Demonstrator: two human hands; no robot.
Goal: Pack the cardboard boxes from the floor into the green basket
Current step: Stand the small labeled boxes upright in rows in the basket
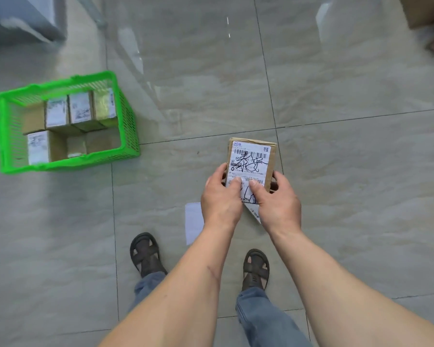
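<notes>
A small cardboard box (251, 159) with a white shipping label and black scribbles is held above the tiled floor in front of me. My left hand (221, 196) grips its near left side, thumb on the label. My right hand (277, 196) grips its near right side, thumb on top too. The green basket (129, 126) stands on the floor to the left, well apart from my hands. Several labelled cardboard boxes (79, 107) lie packed inside it, with a lower gap at its near right corner.
A white paper sheet (193, 221) lies on the floor under my left wrist. My sandalled feet (145, 254) stand below. A grey cabinet (23, 18) is at top left, a large brown box (421, 11) and someone's foot at top right.
</notes>
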